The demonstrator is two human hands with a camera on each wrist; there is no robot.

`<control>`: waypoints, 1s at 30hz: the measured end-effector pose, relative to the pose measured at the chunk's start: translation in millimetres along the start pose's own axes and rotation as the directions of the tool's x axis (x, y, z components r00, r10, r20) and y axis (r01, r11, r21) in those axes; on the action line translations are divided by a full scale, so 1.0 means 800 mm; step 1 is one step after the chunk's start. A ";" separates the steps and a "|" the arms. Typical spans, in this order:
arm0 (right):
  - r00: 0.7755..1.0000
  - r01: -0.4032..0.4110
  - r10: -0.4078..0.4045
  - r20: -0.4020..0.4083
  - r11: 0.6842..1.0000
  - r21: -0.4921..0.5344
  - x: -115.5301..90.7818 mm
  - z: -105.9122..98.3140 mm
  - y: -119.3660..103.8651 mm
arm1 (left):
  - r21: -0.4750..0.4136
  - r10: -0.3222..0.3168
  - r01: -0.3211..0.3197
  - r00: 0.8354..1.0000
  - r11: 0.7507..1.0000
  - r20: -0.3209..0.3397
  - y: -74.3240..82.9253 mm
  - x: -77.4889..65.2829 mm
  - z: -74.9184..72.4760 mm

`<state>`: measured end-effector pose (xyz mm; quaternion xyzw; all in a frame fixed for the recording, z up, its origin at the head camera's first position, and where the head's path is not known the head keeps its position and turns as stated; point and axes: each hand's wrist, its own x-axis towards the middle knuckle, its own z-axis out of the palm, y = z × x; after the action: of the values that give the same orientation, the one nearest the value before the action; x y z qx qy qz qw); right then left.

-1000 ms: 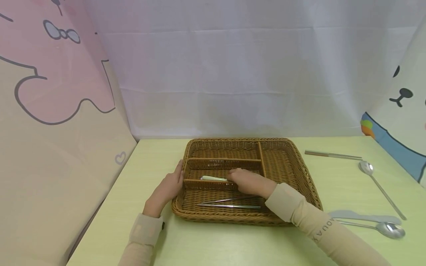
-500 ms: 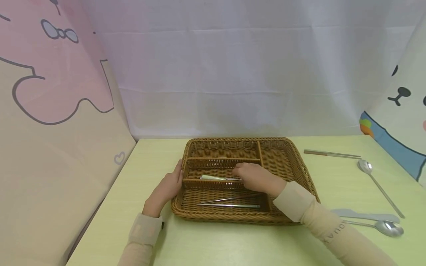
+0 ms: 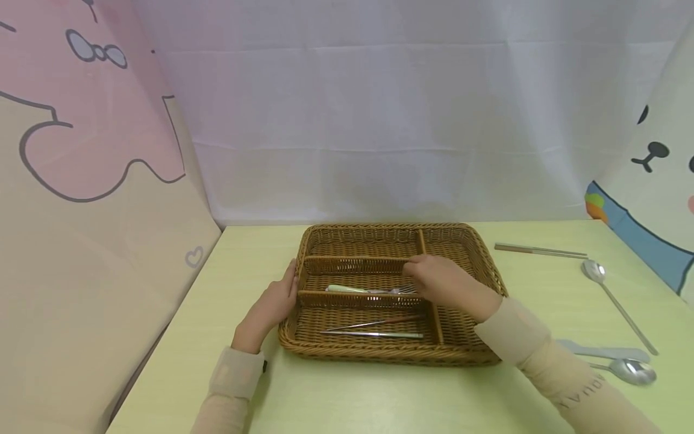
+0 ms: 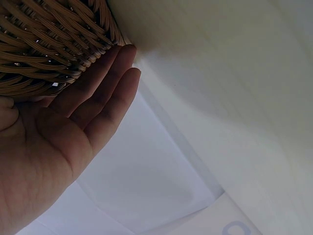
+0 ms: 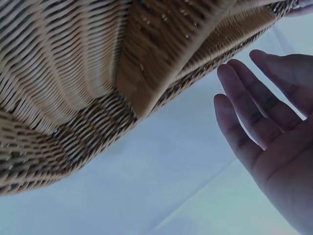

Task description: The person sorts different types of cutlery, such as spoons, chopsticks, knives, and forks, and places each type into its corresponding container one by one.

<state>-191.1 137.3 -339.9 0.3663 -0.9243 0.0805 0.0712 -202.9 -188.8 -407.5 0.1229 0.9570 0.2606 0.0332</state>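
A brown wicker tray [image 3: 374, 355] with compartments stands on the table. My left hand [image 3: 275, 304] rests against its left side; in the left wrist view its fingers [image 4: 115, 100] lie straight along the woven wall [image 4: 44, 44]. Over the right end of the middle compartment is my right hand [image 3: 441, 278], holding nothing, its fingers [image 5: 239, 132] loosely extended in the right wrist view. Below it in that compartment lies a fork [image 3: 347, 289] with a pale green handle, its tines toward the right hand. A pair of chopsticks [image 3: 374, 334] lies in the front compartment.
Right of the tray, the table holds another pair of chopsticks [image 3: 539, 250], a long-handled spoon [image 3: 618, 304], a knife [image 3: 607, 351] and a second spoon [image 3: 633, 372] near my right sleeve. A white curtain [image 3: 347, 120] hangs behind the table, with printed cloths at both sides.
My right hand has let go of the fork, leaving it in the middle compartment, and has moved up and to the right. The left hand stays at the tray's left side.
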 end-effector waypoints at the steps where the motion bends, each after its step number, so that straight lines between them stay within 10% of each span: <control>1: 1.000 -0.005 0.005 -0.007 1.000 -0.002 -0.002 -0.001 0.002 | -0.001 0.002 -0.002 1.000 1.000 0.000 0.000 0.000 0.000; 30: 0.968 -0.225 0.221 -0.117 0.974 -0.015 -0.112 -0.037 0.064 | 0.004 0.012 -0.012 1.000 1.000 -0.013 0.000 -0.001 0.001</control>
<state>-159.7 239.4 -332.7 0.2538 -0.9550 0.0960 0.1198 -202.0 -188.6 -408.2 0.1272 0.9569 0.2598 0.0253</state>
